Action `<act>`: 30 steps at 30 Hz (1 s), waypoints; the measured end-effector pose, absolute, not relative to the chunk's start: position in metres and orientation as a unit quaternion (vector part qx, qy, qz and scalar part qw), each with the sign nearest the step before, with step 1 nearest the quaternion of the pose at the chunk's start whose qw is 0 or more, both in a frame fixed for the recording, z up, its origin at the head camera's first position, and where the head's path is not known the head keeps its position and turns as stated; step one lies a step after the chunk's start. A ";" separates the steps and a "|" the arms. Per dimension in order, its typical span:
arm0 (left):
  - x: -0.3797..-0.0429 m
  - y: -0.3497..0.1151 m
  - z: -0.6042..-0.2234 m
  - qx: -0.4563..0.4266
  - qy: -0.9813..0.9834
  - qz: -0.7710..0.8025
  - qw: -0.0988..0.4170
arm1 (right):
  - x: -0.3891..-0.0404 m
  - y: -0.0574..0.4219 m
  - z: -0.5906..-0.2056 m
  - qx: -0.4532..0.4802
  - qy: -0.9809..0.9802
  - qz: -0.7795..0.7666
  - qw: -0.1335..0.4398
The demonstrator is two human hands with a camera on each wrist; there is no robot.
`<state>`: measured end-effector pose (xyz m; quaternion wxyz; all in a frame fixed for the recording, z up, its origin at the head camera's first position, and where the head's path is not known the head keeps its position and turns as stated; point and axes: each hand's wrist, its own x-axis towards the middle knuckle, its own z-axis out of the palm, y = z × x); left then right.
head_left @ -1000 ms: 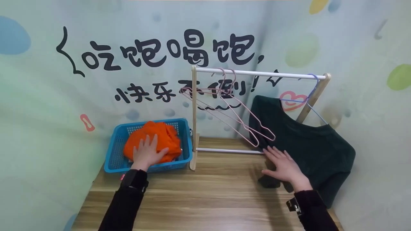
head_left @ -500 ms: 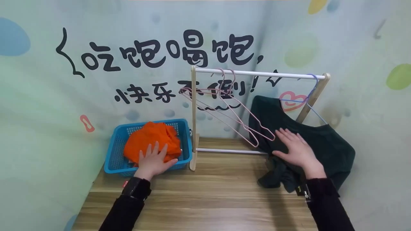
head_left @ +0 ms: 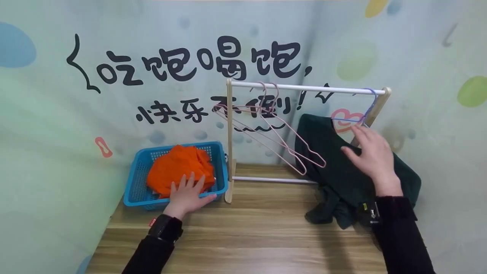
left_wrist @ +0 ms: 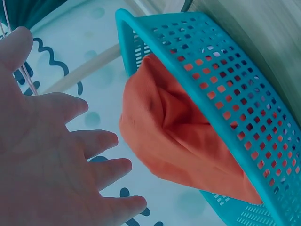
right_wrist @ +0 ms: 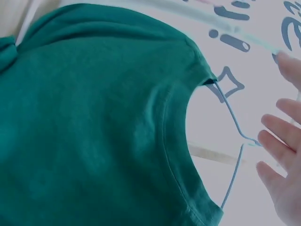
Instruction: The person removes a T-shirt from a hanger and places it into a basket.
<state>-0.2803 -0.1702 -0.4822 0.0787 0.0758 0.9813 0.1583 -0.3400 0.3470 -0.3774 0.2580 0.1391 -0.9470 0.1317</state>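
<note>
1. Nearest me are two dark sleeves [head_left: 401, 238], cut off below; the right one covers part of the shirt.
2. My left hand [head_left: 185, 198] is spread with straight fingers and grips nothing. It is over the basket's near rim; the left wrist view shows its fingertips apart from the orange cloth.
3. Just beyond those fingers, the orange cloth [head_left: 179, 165] lies bunched in the blue basket [head_left: 130, 179], whose walls, I judge, keep it gathered. Folds hide its shape, so I can't name the garment. Pale bits show through the basket's holes, too small to identify.
4. My right hand [head_left: 374, 156], fingers loosely extended and apart, has hold of nothing. It is in front of the green shirt's neckline; whether it touches the blue hanger [right_wrist: 233, 175] I can't tell, as the fingers overlap the wire.
5. Behind that hand hangs the green shirt [head_left: 331, 163], the hanger presumably there to spread its shoulders. The hanger's arms vanish inside the cloth, and the shirt hides the rack's foot on that side.
6. Beyond, between my hands, two pink hangers [head_left: 289, 129] dangle bare from the rack [head_left: 229, 133], seemingly spares kept within reach. Their wires overlap, so they're hard to separate.
7. Farthest is the printed wall [head_left: 171, 23], its lettering partly crossed by the rack.
</note>
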 end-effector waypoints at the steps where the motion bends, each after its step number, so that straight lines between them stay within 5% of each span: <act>1: -0.280 -0.169 -0.483 0.077 0.981 0.159 0.077 | -0.340 0.348 -0.375 0.128 -0.943 0.142 0.273; 6: -0.279 -0.166 -0.489 0.082 0.981 0.160 0.071 | -0.344 0.356 -0.369 0.068 -0.933 0.177 0.305; 19: -0.273 -0.155 -0.499 0.098 0.979 0.162 0.074 | -0.359 0.364 -0.369 0.008 -0.963 0.193 0.189; 30: -0.270 -0.142 -0.503 0.121 0.977 0.163 0.068 | -0.370 0.357 -0.363 -0.017 -0.951 0.231 0.202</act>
